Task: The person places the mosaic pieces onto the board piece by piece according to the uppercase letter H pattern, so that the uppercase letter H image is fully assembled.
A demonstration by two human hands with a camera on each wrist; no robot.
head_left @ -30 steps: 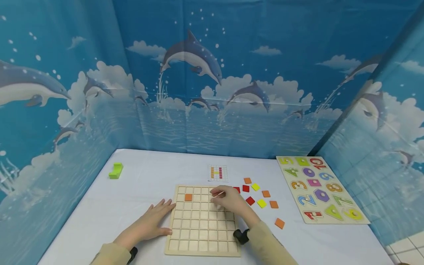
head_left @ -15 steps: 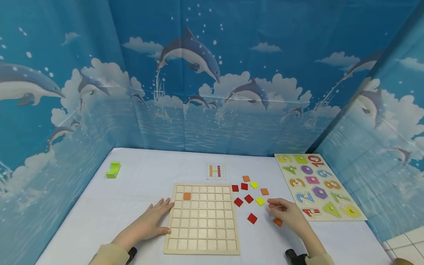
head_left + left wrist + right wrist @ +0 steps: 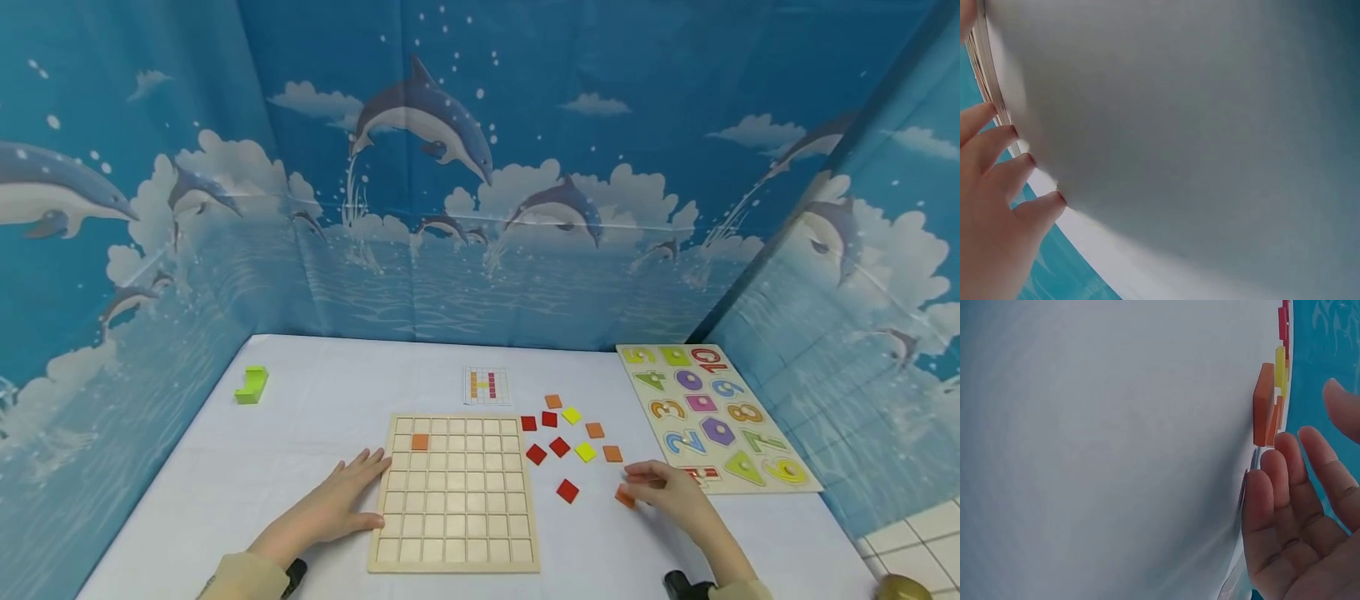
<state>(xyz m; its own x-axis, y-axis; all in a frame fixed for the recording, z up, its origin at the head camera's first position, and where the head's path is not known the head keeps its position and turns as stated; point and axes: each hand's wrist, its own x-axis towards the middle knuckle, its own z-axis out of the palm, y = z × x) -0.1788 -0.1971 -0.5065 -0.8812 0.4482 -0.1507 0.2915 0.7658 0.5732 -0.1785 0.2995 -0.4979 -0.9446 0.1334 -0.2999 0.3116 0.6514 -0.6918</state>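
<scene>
Spread fingers of my left hand (image 3: pixel 330 510) rest along the left edge of the wooden grid board (image 3: pixel 455 481); the left wrist view shows that hand (image 3: pixel 1004 194) too. One orange tile (image 3: pixel 420 442) lies in an upper-left cell. My right hand (image 3: pixel 671 498) is over the table right of the board, its fingertips at an orange tile (image 3: pixel 624 498). In the right wrist view the hand (image 3: pixel 1304 519) has thumb and fingers apart, with an orange tile (image 3: pixel 1264 405) just beyond the fingertips, not gripped.
Between board and right hand lie several loose tiles: red (image 3: pixel 567 491), yellow (image 3: pixel 585 452) and orange (image 3: pixel 612 454). A pattern card (image 3: pixel 486 386) lies behind the board. The number puzzle (image 3: pixel 701 403) is at the right, a green block (image 3: pixel 252 385) at the far left.
From above the board's upper right, my right hand has moved right past the loose tiles, then slightly down to the nearest orange one. My left hand has stayed at the board's edge.
</scene>
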